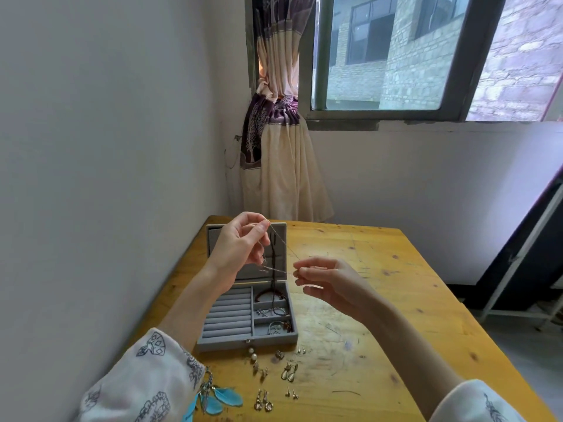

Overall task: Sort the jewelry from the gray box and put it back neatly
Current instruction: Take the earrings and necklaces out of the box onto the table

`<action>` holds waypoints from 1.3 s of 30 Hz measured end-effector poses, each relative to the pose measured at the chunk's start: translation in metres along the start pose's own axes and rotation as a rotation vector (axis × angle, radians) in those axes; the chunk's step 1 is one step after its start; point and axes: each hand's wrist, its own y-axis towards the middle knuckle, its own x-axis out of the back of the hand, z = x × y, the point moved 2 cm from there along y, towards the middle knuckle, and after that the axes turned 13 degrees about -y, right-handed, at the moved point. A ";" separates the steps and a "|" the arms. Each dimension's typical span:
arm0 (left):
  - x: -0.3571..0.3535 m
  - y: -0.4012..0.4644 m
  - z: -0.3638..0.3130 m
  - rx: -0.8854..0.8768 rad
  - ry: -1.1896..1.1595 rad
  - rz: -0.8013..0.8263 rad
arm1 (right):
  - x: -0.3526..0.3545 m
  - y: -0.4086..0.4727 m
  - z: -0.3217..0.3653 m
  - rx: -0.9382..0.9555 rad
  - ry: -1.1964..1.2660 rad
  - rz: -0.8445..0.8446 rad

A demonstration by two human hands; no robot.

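Yellow wooden worktop (380, 300) under everything. Open gray velvet jewelry box (246, 330) at its near left, lid upright, a few pieces in the right compartments. Left hand (240, 242) raised before the lid, grip pinched on a thin silver chain (281, 242); right hand (329, 283) lower and to the right, grip pinched on the same chain. Small earrings (274, 379) paired near the box front. Best kept taut and clear of the dark cord hanging beside, then lowered slowly to avoid tangling.
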 end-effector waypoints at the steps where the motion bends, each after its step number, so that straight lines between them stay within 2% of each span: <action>1: -0.004 -0.002 0.000 -0.007 0.006 0.002 | 0.000 -0.002 -0.003 -0.001 0.036 -0.018; 3: -0.009 -0.005 -0.001 -0.018 0.017 0.035 | 0.000 -0.006 -0.008 -0.026 0.089 -0.018; 6: -0.015 -0.005 -0.011 -0.029 0.089 0.142 | -0.003 -0.010 -0.015 -0.080 -0.016 -0.003; 9: -0.018 0.000 -0.022 -0.113 0.383 0.265 | -0.003 -0.012 -0.012 -0.047 -0.057 0.049; 11: -0.019 0.005 -0.027 -0.215 0.623 0.279 | -0.002 -0.014 -0.009 -0.012 -0.081 0.096; 13: -0.019 0.009 -0.032 -0.279 0.726 0.269 | -0.001 -0.016 -0.011 0.003 -0.118 0.131; 15: -0.020 0.014 -0.032 -0.286 0.793 0.307 | 0.003 -0.016 -0.017 0.012 -0.120 0.149; 18: -0.024 0.025 -0.023 -0.207 0.909 0.360 | 0.017 -0.019 -0.024 -0.016 -0.123 0.128; 24: -0.038 0.053 0.028 0.138 0.870 0.491 | 0.068 -0.031 -0.046 -0.127 -0.198 0.013; 28: -0.055 0.077 0.067 0.369 0.807 0.560 | 0.103 -0.036 -0.072 -0.226 -0.152 -0.077; 36: -0.101 0.135 0.149 0.288 0.938 0.616 | 0.148 -0.014 -0.117 -0.301 0.044 -0.401; 39: -0.111 0.154 0.179 0.252 0.937 0.660 | 0.162 -0.009 -0.134 -0.291 -0.006 -0.540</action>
